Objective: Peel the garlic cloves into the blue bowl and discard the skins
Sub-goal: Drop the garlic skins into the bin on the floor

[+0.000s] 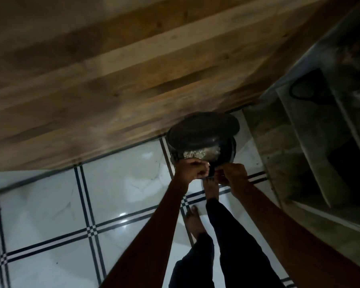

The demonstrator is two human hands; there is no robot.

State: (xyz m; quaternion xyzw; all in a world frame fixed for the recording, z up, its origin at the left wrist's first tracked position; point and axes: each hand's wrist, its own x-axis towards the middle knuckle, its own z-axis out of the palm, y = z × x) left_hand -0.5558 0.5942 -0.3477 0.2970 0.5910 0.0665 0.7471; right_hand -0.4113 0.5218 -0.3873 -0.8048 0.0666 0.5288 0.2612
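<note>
A black pedal bin [227, 151] stands on the floor against a wooden cabinet, with its lid [204, 127] raised. Pale garlic skins [202, 153] lie heaped inside it. My left hand [192, 169] and my right hand [231, 173] are close together over the bin's near rim. Both have curled fingers and grip a small dark object [212, 172] between them. The dim light hides what that object is. No blue bowl and no garlic cloves are in view.
A wooden cabinet front [112, 80] fills the upper left. White floor tiles [123, 183] with black lines lie below. My bare foot [211, 190] is at the bin's base and the other foot [193, 221] is behind it. Concrete shelving [299, 152] stands to the right.
</note>
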